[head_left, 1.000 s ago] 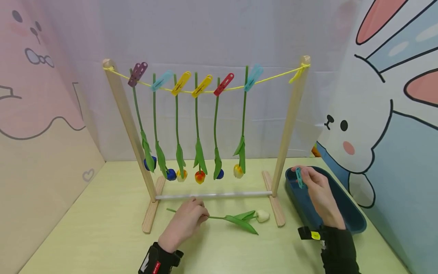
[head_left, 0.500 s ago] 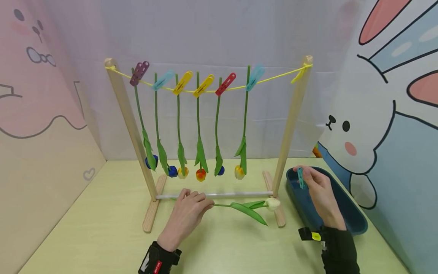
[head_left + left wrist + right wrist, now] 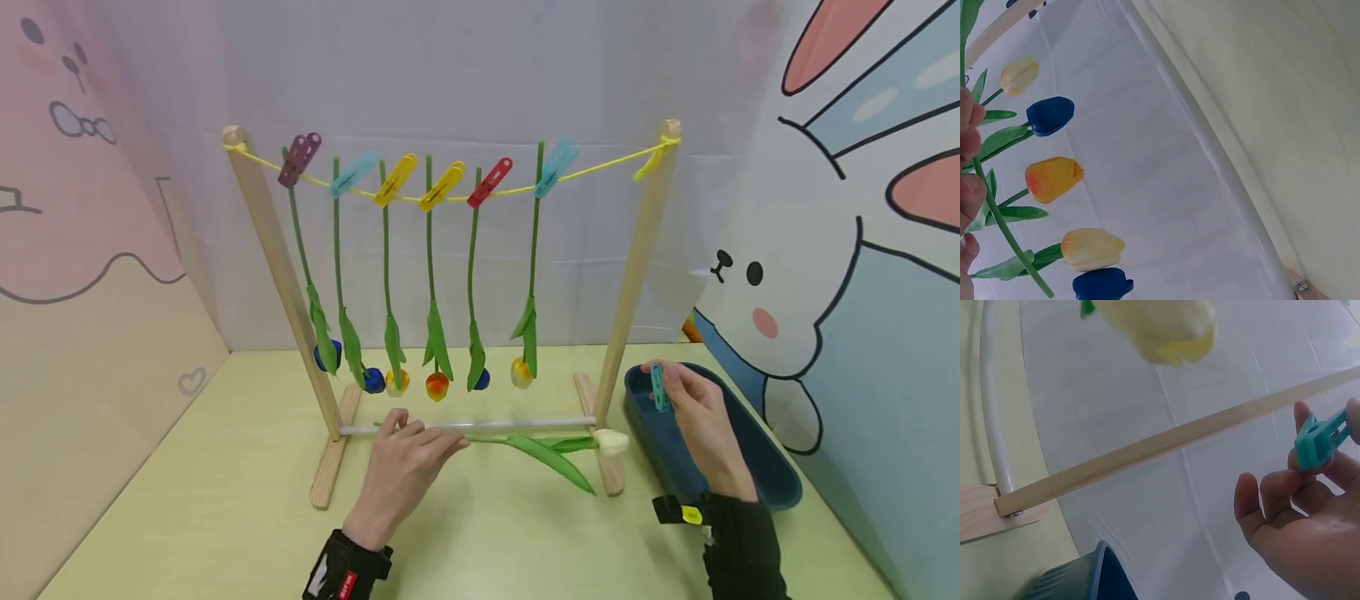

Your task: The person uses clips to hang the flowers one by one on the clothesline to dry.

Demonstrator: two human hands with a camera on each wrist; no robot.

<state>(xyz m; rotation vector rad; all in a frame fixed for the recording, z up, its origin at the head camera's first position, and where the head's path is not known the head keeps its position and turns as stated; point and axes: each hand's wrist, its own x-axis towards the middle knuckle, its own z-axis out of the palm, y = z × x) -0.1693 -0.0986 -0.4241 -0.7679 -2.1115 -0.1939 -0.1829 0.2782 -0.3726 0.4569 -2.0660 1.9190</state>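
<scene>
My left hand (image 3: 408, 467) pinches the green stem of a white tulip (image 3: 612, 442), which lies nearly level above the table, bloom to the right. In the left wrist view the stem (image 3: 1013, 240) slants past the fingertips. Over the blue bin, my right hand (image 3: 701, 425) holds a teal clothespin (image 3: 660, 388) between thumb and fingers; the right wrist view shows this clothespin (image 3: 1319, 442) up close. Several tulips hang bloom-down from a yellow string (image 3: 600, 172), each under a clothespin: purple (image 3: 299, 161), light blue (image 3: 354, 174), yellow, red (image 3: 490, 182) and another light blue (image 3: 556, 169).
Two wooden posts (image 3: 636, 267) hold the string, joined low down by a white rod (image 3: 517, 424). A dark blue bin (image 3: 780, 475) stands right of the frame. Cartoon panels flank the table (image 3: 187, 500), and a white cloth (image 3: 450, 75) hangs behind.
My left hand has lifted the white tulip off the table, and its bloom has moved right and up, toward the right post's foot. My right hand keeps its place with the clothespin.
</scene>
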